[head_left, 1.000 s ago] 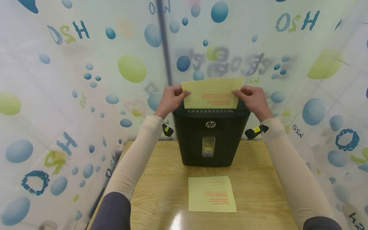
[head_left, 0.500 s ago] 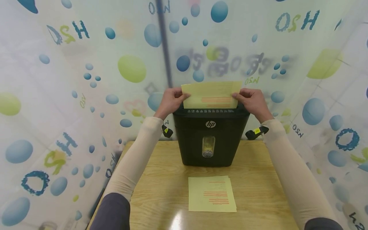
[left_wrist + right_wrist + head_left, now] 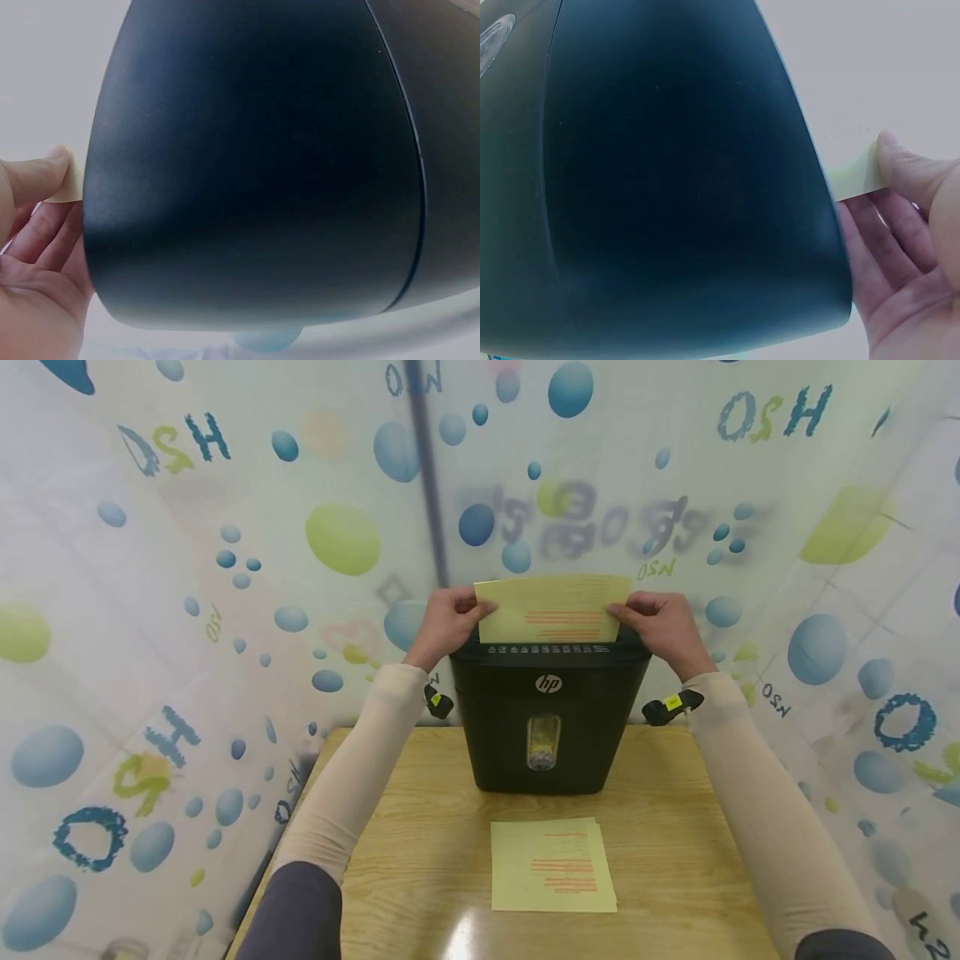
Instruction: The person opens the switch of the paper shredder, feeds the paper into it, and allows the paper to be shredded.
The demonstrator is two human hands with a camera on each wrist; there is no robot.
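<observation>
A yellow sheet of paper [image 3: 555, 606] with red printed lines stands upright at the top of a black paper shredder [image 3: 510, 727] marked hp. Its lower part is hidden in the shredder's top. My left hand [image 3: 448, 620] pinches the sheet's left edge between thumb and fingers, and my right hand [image 3: 660, 625] pinches the right edge the same way. In the left wrist view, the left thumb presses a corner of the paper [image 3: 73, 180] beside the dark shredder side. The right wrist view has the right thumb on the paper [image 3: 859, 174] likewise.
Several more yellow sheets [image 3: 551, 868] lie in a loose stack on the wooden table [image 3: 420, 860], in front of the shredder. A small window [image 3: 543, 743] on the shredder's front shows yellow scraps inside. A patterned curtain [image 3: 225, 610] hangs behind and on both sides.
The pinched sheet has sunk a little lower into the shredder, and both hands have come down slightly with it. The stack on the table has not moved.
</observation>
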